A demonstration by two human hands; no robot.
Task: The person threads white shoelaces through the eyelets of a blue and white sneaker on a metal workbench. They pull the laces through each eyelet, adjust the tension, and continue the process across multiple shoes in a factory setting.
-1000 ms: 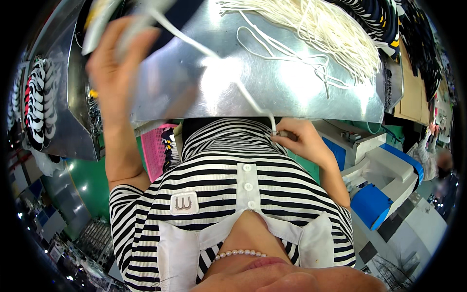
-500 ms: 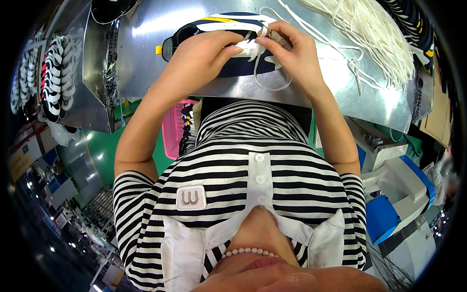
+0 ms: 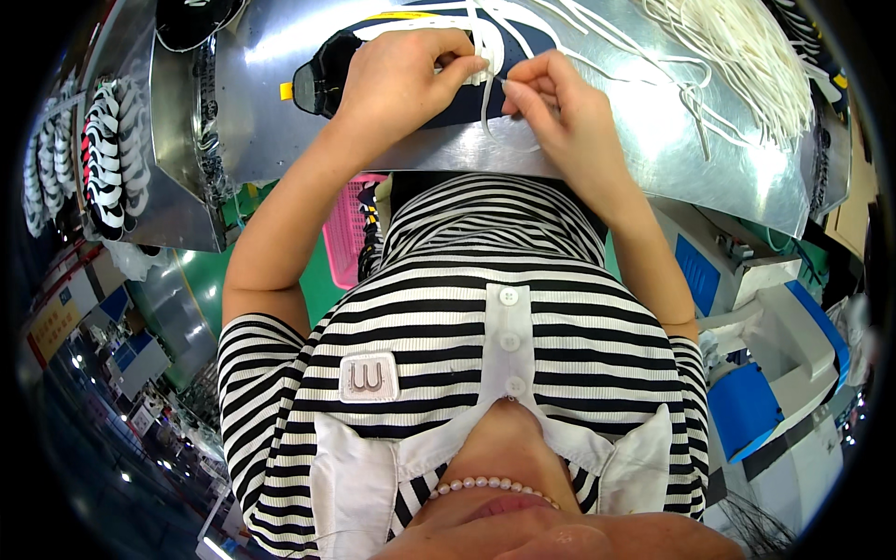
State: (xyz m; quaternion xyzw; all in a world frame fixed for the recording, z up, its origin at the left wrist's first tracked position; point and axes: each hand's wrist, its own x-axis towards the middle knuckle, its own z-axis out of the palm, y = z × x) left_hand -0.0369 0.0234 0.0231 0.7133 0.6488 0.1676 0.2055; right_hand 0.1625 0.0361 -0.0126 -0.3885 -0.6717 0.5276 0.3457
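A navy shoe upper (image 3: 322, 79) with white bands and a yellow strip lies on the metal table, its heel end at left. My left hand (image 3: 401, 82) rests over it, thumb and forefinger pinched at the white lacing area; exactly what sits between the fingertips is hidden. A white shoelace (image 3: 486, 105) runs through the front of the upper, and one strand hangs down its near side. Just right of that strand, my right hand (image 3: 563, 105) is closed in a pinch on what looks like the thin end of the lace.
A thick bundle of white laces (image 3: 737, 61) spreads over the right of the metal table (image 3: 280, 149). Another dark shoe piece (image 3: 191, 23) is at the far left. Shoe parts hang on a rack (image 3: 107, 159). Below stand a pink basket (image 3: 343, 233) and a grey-and-blue machine (image 3: 784, 345).
My right hand has drawn slightly away from the upper and lower, pinching the lace end. My left hand stays at the lacing area. The whole view has shifted a little.
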